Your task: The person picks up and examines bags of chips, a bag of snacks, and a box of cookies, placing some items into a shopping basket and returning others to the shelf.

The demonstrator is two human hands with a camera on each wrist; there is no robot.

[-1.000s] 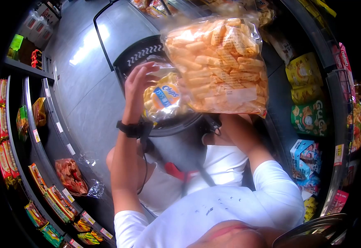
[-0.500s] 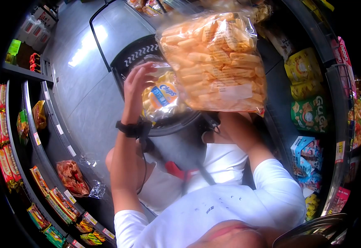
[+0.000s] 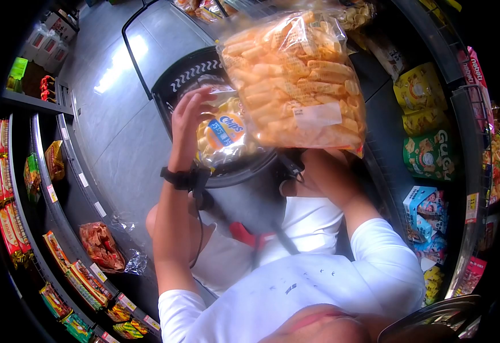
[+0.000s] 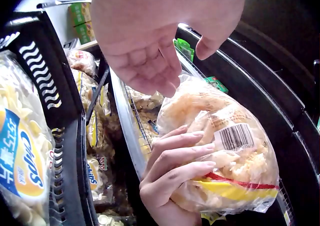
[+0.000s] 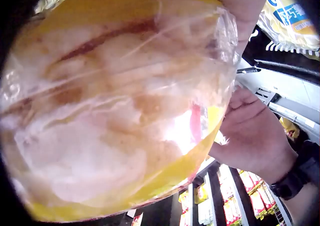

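Observation:
A large clear bag of orange puffed snack sticks (image 3: pixel 295 86) is held up over the right side of the black shopping basket (image 3: pixel 170 80). My right hand (image 4: pixel 172 171) grips this bag from beneath, its fingers curled against the plastic beside a barcode; in the head view the bag hides most of that hand. My left hand (image 3: pixel 190 120) hangs beside it, fingers loosely bent and holding nothing. Just under the left hand, a clear bag of Chips (image 3: pixel 224 134) with a blue and orange label lies in the basket. The snack bag fills much of the right wrist view.
Shelves with packaged snacks curve along the left; a crumpled brown-red packet (image 3: pixel 101 246) lies on one. On the right shelf stand yellow pouches (image 3: pixel 421 94), a green bag (image 3: pixel 430 154) and a blue box (image 3: pixel 424 208). The basket's handle (image 3: pixel 135 57) rises beyond its far side.
The bag of snack sticks has shifted slightly left and up and turned a little in my right hand's grip. My left hand stays about where it was.

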